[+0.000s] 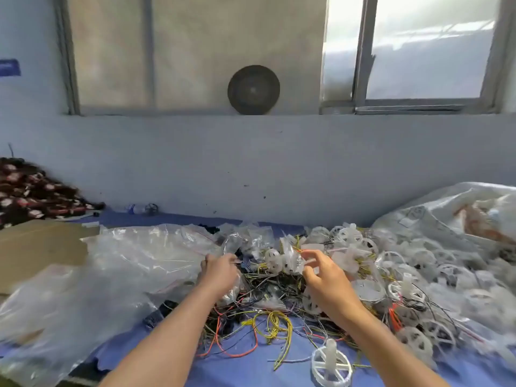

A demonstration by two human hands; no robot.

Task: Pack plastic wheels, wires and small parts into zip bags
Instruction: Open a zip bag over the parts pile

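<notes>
Zip bags (134,255): clear heap across the left-centre of the frame.
Wheels (391,263): white heap at right-centre, spilling toward the lower right.
Wires (268,291): tangle at centre, between my forearms.
Left hand (220,270): fingers curled down into bag film and wires; I cannot tell what they grip.
Right hand (324,280): fingers loosely curled, thumb and forefinger apart, holding nothing I can make out.
Nearest wheel (272,261): between both hands, just left of my right fingertips; I judge a short leftward reach takes it.
</notes>
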